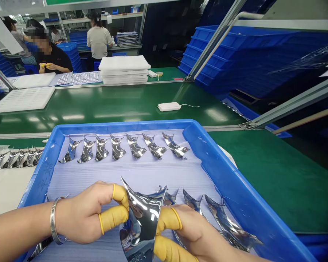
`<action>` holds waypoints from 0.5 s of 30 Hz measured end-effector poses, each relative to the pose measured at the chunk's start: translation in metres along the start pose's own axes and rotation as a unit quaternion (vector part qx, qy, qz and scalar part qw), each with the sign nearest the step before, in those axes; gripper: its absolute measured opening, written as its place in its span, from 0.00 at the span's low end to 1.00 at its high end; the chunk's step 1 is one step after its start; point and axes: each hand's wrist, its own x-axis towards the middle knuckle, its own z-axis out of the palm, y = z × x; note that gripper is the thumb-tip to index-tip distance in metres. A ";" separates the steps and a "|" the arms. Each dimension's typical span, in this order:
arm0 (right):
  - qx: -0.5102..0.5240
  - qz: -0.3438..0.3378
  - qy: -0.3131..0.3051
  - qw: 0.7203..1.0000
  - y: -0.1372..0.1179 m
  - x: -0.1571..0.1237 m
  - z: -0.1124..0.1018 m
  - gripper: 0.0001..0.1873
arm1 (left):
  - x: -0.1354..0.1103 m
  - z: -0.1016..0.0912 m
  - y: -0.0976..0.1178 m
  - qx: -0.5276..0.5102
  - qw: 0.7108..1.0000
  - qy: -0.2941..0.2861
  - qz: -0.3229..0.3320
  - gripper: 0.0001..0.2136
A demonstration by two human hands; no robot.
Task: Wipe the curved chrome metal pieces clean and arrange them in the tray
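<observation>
A curved, mirror-bright chrome trim piece [142,222] is held upright above the blue tray [229,183], its pointed tip at the upper left. My left hand [93,213], in yellow finger cots, pinches its left edge. On the right edge, my right hand [180,231] grips it with yellow-covered thumb and finger. Behind it a row of similar chrome pieces [136,146] lies on the tray's pale liner [158,173]. More chrome pieces [229,222] rest at the tray's near right, partly hidden by my right hand and the held piece.
Left of the tray, more chrome pieces [16,158] stand in a row. Beyond it, a green bench [112,103] carries a white device [169,106] and white foam sheets [124,69]. Stacked blue crates [218,54] rise at right behind a metal post. Co-workers [53,52] work in the background.
</observation>
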 end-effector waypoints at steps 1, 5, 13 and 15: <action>0.010 0.005 0.001 1.000 0.001 0.000 0.000 0.08 | 0.000 0.000 0.000 -0.014 1.000 0.000 -0.007 0.04; 0.091 -0.004 -0.026 0.996 0.006 0.004 0.000 0.04 | 0.000 0.001 -0.002 -0.046 0.999 0.009 -0.028 0.04; 0.162 0.056 -0.040 0.984 0.011 0.006 0.000 0.08 | -0.002 0.000 -0.001 -0.076 0.996 0.016 -0.047 0.05; 0.182 0.074 -0.031 0.980 0.011 0.007 0.001 0.09 | -0.002 0.000 -0.002 -0.096 0.993 0.017 -0.067 0.06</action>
